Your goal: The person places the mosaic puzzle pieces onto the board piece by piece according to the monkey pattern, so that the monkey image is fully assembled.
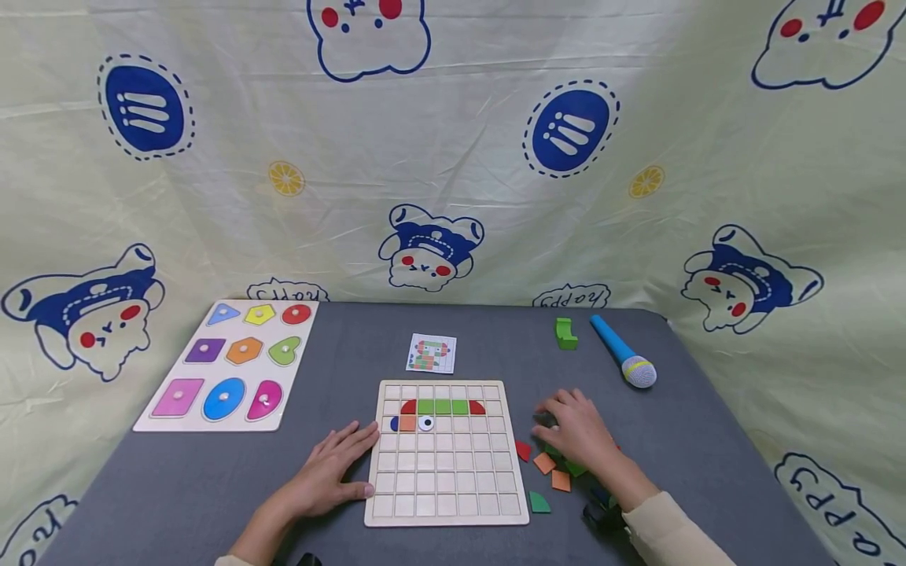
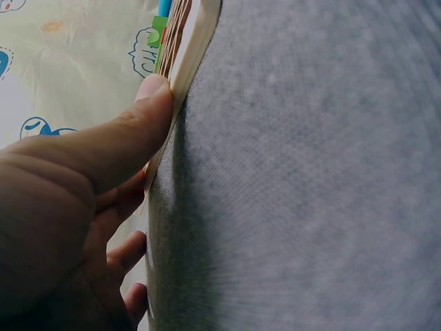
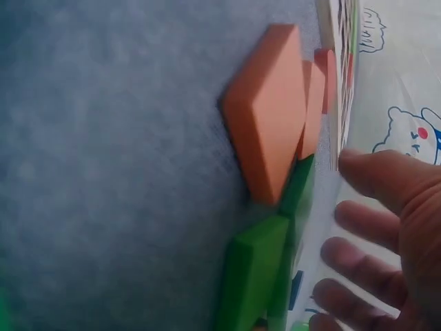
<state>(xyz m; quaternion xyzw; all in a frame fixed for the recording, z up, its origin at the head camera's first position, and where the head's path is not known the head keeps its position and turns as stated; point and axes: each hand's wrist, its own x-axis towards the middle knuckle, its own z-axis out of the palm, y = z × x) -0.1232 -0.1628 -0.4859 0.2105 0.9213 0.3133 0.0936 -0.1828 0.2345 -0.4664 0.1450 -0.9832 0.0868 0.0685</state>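
Grid board [image 1: 446, 481] lies flat on the grey tabletop [image 1: 198, 483], in front of the person, between the two hands. Left hand [image 1: 329, 470] is at its left edge: fingers extended, thumb apart from them, thumb tip touching the rim in the wrist view. Right hand [image 1: 582, 431] is right of the board, low over the loose pieces; wrist view shows thumb apart from loosely bent fingers, nothing visible between. Dark patch under its fingertips in the head view, can't tell what. Second row of the board: red rounded piece [image 1: 409, 407], three green squares [image 1: 442, 406], another red rounded one. Third row, from left: blue rounded piece [image 1: 395, 424], orange square [image 1: 407, 424], eye disc [image 1: 425, 424]. Loose by the right edge: a red piece [image 1: 523, 450], two orange tiles [image 1: 561, 480], green pieces partly under the hand, green quarter-round [image 1: 539, 502] nearest the person. Pattern card [image 1: 431, 354] is just beyond the board. Far right: green block [image 1: 566, 334] beside blue-handled microphone [image 1: 614, 339]. Far left: shape puzzle board [image 1: 241, 377], nine knobbed shapes seated.
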